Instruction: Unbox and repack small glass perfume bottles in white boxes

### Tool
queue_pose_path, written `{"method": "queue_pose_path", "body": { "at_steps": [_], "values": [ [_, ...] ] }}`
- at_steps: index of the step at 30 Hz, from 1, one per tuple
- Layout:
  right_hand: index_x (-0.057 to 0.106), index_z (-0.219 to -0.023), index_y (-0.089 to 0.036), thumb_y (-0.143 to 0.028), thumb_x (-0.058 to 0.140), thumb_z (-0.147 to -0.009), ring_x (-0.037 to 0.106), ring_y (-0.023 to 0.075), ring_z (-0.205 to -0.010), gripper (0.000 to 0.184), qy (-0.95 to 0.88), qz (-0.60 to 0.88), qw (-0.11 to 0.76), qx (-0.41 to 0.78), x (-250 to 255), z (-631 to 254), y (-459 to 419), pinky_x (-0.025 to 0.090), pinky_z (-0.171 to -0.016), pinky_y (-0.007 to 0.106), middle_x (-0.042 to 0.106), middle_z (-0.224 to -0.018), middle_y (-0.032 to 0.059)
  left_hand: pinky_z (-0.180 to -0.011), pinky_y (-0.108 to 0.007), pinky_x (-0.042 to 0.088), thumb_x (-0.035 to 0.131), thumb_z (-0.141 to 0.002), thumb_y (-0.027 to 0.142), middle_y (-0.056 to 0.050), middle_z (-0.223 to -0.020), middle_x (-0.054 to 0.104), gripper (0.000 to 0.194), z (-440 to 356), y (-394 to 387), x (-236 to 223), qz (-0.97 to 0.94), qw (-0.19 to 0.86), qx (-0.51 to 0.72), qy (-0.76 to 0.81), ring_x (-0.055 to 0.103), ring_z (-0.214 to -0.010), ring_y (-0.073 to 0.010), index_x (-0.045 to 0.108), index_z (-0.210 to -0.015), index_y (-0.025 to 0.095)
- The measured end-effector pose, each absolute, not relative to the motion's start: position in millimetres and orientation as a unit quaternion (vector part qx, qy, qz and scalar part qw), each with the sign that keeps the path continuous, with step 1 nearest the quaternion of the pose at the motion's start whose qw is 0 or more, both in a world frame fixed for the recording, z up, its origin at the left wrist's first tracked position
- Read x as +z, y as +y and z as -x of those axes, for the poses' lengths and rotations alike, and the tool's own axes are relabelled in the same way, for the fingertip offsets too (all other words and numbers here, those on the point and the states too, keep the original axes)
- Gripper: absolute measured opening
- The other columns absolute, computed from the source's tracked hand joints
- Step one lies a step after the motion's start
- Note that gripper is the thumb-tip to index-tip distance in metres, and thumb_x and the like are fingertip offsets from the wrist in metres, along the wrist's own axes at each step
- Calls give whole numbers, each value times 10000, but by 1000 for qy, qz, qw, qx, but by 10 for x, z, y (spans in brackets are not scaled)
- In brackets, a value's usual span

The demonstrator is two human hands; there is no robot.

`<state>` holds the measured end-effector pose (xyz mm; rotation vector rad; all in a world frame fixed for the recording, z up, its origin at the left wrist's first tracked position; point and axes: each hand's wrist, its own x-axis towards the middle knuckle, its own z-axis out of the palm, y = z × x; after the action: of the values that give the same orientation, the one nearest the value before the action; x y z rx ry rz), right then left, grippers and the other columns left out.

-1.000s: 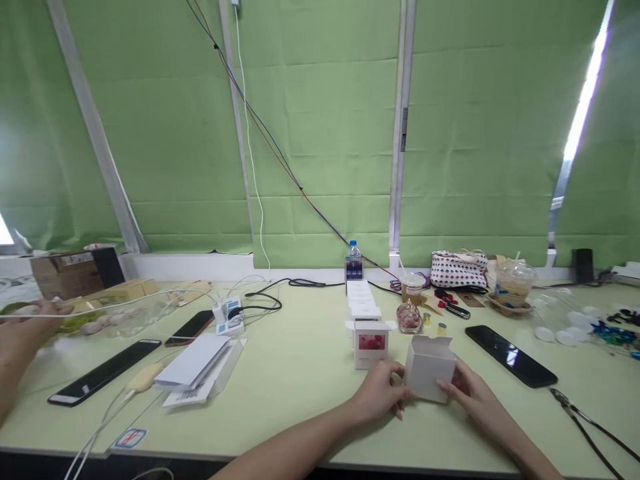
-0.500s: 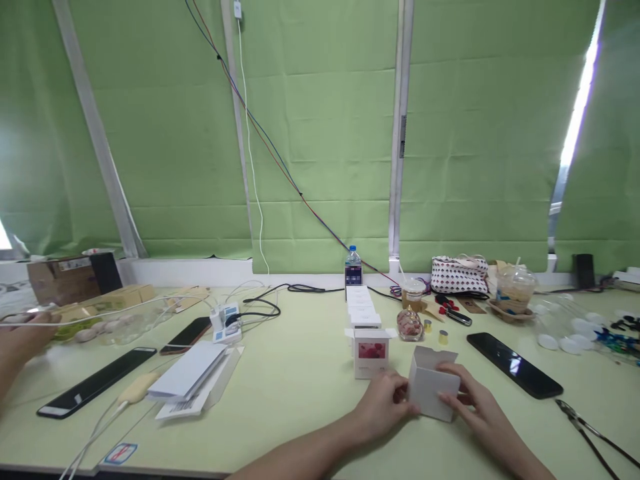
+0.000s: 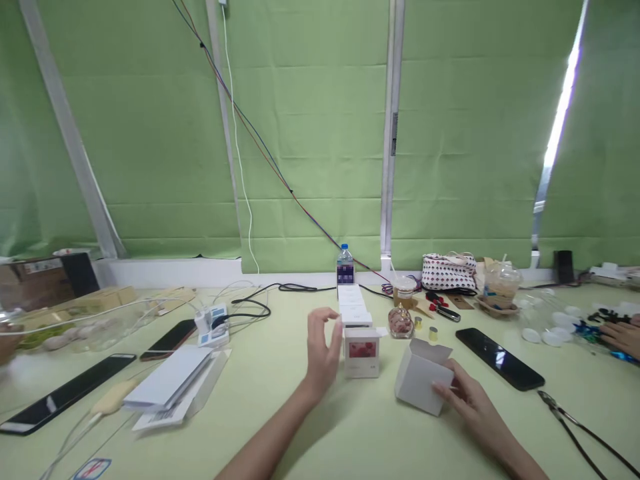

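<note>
My right hand (image 3: 467,400) grips the edge of a small white cardboard box (image 3: 419,383), tilted on the table, with its top flap raised. My left hand (image 3: 323,353) is lifted just left of another white box (image 3: 362,367), its fingers curved and apart with nothing between them. That second box stands upright with a pink-red picture on its front and flaps spread at the top. Behind it runs a row of similar white boxes (image 3: 354,303). A round pinkish glass jar (image 3: 401,323) and two small gold caps (image 3: 433,333) sit behind the held box.
To the right lie a black phone (image 3: 500,360) and pliers (image 3: 563,413). A co-worker's hand (image 3: 623,337) reaches in at the right edge. Folded white papers (image 3: 170,377), more phones and a power strip (image 3: 214,325) with cables occupy the left. A water bottle (image 3: 345,267) stands at the back.
My left hand has let go of the white box and moved up and left beside the picture box. My right hand still holds its box, now more tilted. A co-worker's hand appears at right.
</note>
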<state>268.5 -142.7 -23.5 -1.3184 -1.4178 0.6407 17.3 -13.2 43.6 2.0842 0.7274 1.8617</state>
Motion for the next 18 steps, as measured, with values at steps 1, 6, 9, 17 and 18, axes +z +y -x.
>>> {"method": "queue_pose_path", "body": {
  "at_steps": [1, 6, 9, 17, 18],
  "values": [
    [554, -908, -215, -537, 501, -835, 642, 229, -809, 335, -591, 555, 522, 264, -238, -2687, -1428, 552, -655, 304, 648, -864, 50, -808, -338, 409, 458, -900, 276, -44, -900, 550, 96, -144, -73, 503, -717, 161, 623, 268, 511, -881, -190, 519, -896, 202],
    [504, -969, -226, -535, 495, -843, 649, 226, -810, 334, -574, 575, 526, 252, -254, -2693, -1433, 563, -652, 302, 647, -908, 53, -780, -294, 438, 582, -824, 289, -23, -884, 565, 145, -119, 126, 567, -704, 302, 589, 257, 552, -843, -166, 525, -919, 196],
    [495, -965, -225, -532, 511, -838, 648, 216, -760, 332, -567, 575, 536, 249, -279, -2699, -1423, 562, -629, 294, 637, -865, 40, -774, -300, 445, 614, -796, 306, -33, -854, 604, 134, -150, 171, 464, -725, 328, 549, 255, 572, -844, -181, 578, -829, 181],
    [493, -934, -214, -481, 567, -831, 586, 166, -700, 295, -520, 568, 632, 85, -126, -2799, -1313, 517, -580, 251, 571, -867, 34, -941, -352, 409, 683, -731, 254, -62, -1053, 650, 137, -97, 146, 338, -798, 364, 438, 199, 567, -1045, -226, 697, -855, 198],
    [495, -925, -214, -472, 575, -830, 579, 165, -706, 287, -522, 563, 637, 67, -56, -2801, -1288, 515, -580, 250, 563, -866, 34, -963, -356, 400, 709, -707, 253, -63, -1111, 638, 185, -88, 144, 321, -801, 374, 424, 196, 555, -1082, -234, 707, -885, 206]
  ]
}}
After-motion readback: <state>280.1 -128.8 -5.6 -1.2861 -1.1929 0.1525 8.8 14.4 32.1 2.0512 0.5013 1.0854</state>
